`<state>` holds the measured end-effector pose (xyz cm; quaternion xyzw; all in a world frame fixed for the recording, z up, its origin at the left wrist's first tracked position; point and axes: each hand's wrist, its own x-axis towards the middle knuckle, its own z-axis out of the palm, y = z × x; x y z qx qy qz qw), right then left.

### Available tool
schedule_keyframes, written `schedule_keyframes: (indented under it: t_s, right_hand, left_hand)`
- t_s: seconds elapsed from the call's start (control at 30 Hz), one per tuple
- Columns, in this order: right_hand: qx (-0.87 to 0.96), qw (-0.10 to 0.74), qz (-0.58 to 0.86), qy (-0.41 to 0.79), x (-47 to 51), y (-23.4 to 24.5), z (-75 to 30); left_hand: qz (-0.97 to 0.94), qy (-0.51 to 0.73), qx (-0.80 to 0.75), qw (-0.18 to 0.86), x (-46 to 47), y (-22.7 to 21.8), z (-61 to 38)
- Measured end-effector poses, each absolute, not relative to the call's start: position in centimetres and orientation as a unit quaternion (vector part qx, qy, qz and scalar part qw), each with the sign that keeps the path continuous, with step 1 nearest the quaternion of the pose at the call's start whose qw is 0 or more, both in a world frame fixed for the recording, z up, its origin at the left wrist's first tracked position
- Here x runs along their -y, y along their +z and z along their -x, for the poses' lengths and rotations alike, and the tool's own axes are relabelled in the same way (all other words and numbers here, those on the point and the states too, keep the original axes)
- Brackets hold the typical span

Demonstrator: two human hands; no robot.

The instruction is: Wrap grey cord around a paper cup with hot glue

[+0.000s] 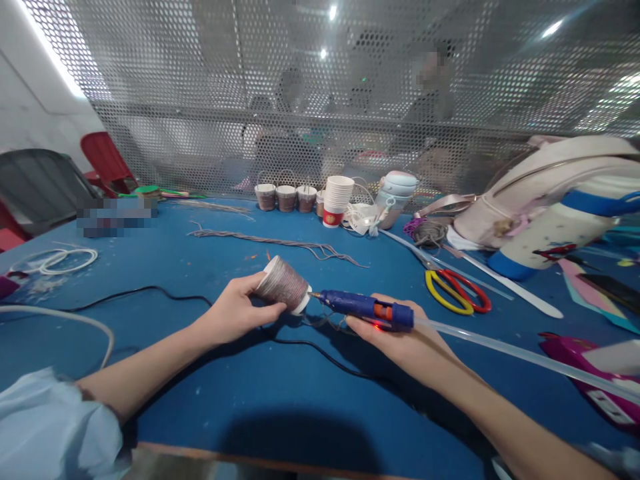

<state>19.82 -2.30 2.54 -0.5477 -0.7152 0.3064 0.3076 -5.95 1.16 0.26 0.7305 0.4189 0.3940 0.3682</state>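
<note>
My left hand (234, 308) is closed around a paper cup (284, 285) that lies on its side and is wrapped in brownish cord. A blue glue gun (367, 308) is gripped in my right hand (400, 340), and its metal tip touches the cup near the white rim. A long clear glue stick (525, 357) sticks out of the gun's back toward the right. Loose cord hangs under the cup onto the blue table (250, 393).
A black cable (150, 291) runs across the table under my hands. Strands of cord (280, 243), three wrapped cups (286, 197), a stack of paper cups (337, 199), scissors (457, 290), a bottle and a pink bag (545, 193) lie behind. A mesh screen closes the back.
</note>
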Motion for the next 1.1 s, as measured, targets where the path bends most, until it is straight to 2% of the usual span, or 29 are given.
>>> schedule_keyframes:
  t_s: [0.3,0.43,0.6,0.77,0.9,1.1]
  right_hand:
    - [0.705,0.306,0.559,0.313,2.1,2.8,-19.9]
    - [0.697,0.283,0.578,0.317,1.5,2.7,-20.8]
    - [0.654,0.293,0.609,0.339,-0.4,2.2,-22.3]
    - [0.673,0.238,0.654,0.251,-2.5,1.2,-22.6]
    - [0.703,0.232,0.621,0.259,-3.1,0.8,-22.7]
    - [0.713,0.156,0.645,0.224,-2.4,2.6,-23.7]
  left_hand:
    - [-0.728,0.394,-0.418,0.375,-1.2,0.2,6.1]
    - [-0.714,0.387,-0.416,0.410,-1.3,0.2,6.2]
    - [-0.689,0.386,-0.422,0.444,-1.3,0.2,6.1]
    - [-0.684,0.383,-0.424,0.453,-1.3,0.2,6.0]
    - [-0.667,0.391,-0.442,0.454,-1.3,0.3,5.9]
    - [-0.620,0.427,-0.482,0.449,-1.5,0.5,5.7]
